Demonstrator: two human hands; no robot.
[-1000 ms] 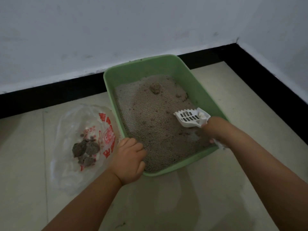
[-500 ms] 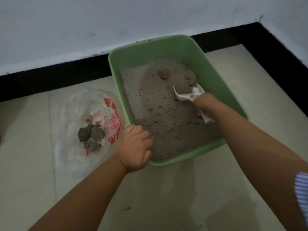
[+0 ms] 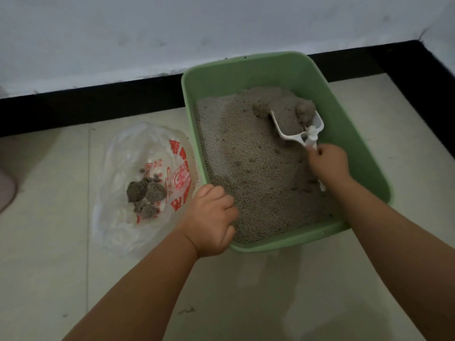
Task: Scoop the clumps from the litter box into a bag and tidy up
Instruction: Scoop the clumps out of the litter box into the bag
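Head view: right hand [image 3: 328,163] around scoop [image 3: 299,130] handle.

wall [image 3: 172,28]: pale, scuffed | skirting [image 3: 86,104]: black, turns a corner far right | floor [image 3: 44,279]: beige tiles, specks | light: dim

The litter box [image 3: 364,153] sits right of centre in the frame, its far end near the wall [image 3: 172,33]; the bag [image 3: 128,183] lies on the floor [image 3: 246,299] just left of it (clumps [image 3: 145,194] inside); the scoop [image 3: 294,130] is in the box's upper right, dug into litter [image 3: 246,168].
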